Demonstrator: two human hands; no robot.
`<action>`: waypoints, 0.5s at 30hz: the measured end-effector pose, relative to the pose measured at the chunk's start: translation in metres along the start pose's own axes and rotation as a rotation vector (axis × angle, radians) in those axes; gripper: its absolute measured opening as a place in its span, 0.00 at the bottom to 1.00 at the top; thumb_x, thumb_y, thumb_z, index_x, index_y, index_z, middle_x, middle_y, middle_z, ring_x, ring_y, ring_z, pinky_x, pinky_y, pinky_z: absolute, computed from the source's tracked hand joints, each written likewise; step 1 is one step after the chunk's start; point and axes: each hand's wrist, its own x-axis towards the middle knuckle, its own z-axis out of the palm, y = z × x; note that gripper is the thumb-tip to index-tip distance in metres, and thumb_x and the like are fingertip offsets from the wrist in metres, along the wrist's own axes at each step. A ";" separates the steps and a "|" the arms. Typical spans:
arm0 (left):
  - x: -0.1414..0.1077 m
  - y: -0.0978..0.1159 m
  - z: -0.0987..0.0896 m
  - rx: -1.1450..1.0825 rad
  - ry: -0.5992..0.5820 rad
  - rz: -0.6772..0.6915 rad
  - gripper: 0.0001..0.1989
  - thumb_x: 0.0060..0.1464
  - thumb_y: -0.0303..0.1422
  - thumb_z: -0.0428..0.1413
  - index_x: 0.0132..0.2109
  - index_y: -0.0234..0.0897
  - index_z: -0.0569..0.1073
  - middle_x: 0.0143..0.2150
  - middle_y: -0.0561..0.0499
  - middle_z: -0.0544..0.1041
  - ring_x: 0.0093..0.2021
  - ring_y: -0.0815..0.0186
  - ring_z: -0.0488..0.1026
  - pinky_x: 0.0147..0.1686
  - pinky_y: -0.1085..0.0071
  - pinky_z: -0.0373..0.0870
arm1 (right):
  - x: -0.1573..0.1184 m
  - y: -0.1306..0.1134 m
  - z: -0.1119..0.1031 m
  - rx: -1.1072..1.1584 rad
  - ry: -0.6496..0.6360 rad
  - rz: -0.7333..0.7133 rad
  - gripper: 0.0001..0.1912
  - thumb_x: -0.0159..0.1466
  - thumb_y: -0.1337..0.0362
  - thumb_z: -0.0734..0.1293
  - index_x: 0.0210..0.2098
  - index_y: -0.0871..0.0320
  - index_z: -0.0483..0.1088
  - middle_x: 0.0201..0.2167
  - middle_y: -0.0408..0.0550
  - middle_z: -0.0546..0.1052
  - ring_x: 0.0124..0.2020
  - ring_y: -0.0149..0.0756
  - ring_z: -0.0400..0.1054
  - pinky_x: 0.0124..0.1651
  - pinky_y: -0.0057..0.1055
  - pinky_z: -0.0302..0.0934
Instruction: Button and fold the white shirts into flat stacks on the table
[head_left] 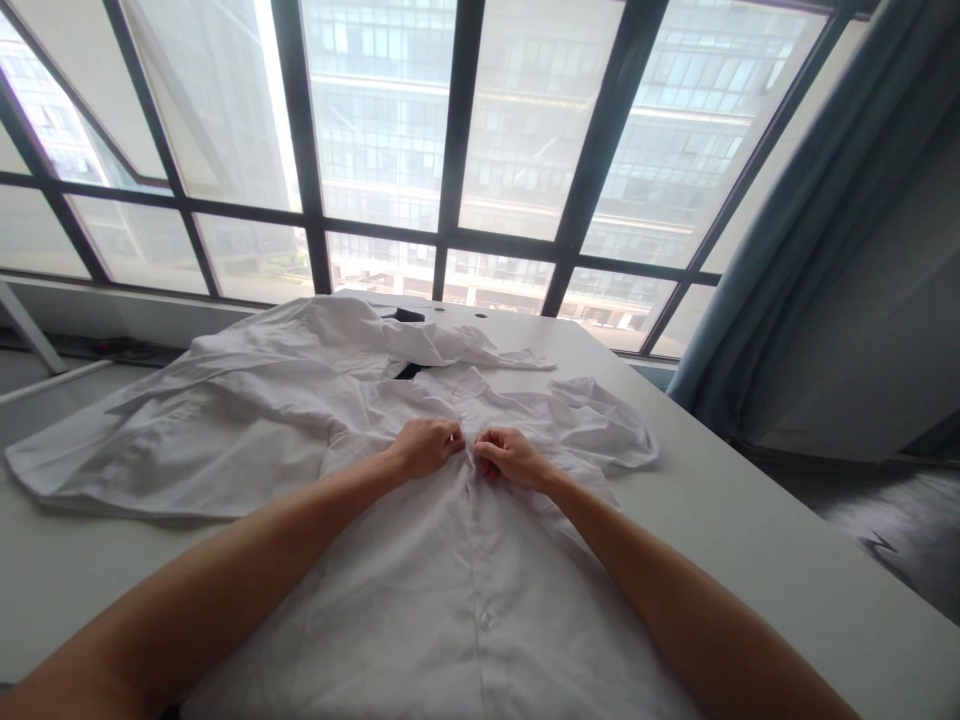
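A white button-up shirt (405,580) lies front side up on the white table, its collar end away from me and its button placket running down the middle. My left hand (429,446) pinches the placket's left edge in the upper chest area. Close beside it, my right hand (513,458) is closed on the right edge of the same placket, fingertips curled in. The two hands are a small gap apart. Whether a button is between the fingers is hidden. Lower on the placket a button (485,620) shows.
A second white shirt (247,400) lies spread to the left and behind. A small black item (405,314) sits near the far end of the white table (750,540). Large windows (382,120) stand behind, with a blue-grey curtain (795,230) at right.
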 end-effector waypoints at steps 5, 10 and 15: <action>-0.002 -0.011 0.002 0.184 -0.024 -0.073 0.25 0.61 0.46 0.49 0.60 0.39 0.68 0.66 0.41 0.64 0.66 0.51 0.58 0.63 0.53 0.53 | 0.007 0.023 -0.075 -0.617 0.496 -0.028 0.10 0.61 0.62 0.63 0.38 0.58 0.75 0.34 0.51 0.80 0.36 0.39 0.74 0.40 0.30 0.66; 0.000 -0.025 -0.001 0.206 -0.189 -0.225 0.33 0.62 0.53 0.41 0.67 0.42 0.59 0.72 0.44 0.51 0.71 0.47 0.44 0.63 0.39 0.42 | -0.029 0.061 -0.177 -0.897 0.563 0.297 0.21 0.61 0.69 0.60 0.52 0.62 0.73 0.56 0.60 0.73 0.55 0.47 0.68 0.58 0.40 0.59; 0.000 -0.024 -0.004 0.184 -0.196 -0.257 0.35 0.61 0.55 0.39 0.69 0.43 0.57 0.73 0.44 0.47 0.72 0.45 0.41 0.62 0.35 0.38 | -0.056 0.087 -0.222 -0.918 0.756 0.691 0.22 0.63 0.56 0.61 0.45 0.66 0.77 0.47 0.74 0.75 0.49 0.63 0.70 0.47 0.54 0.64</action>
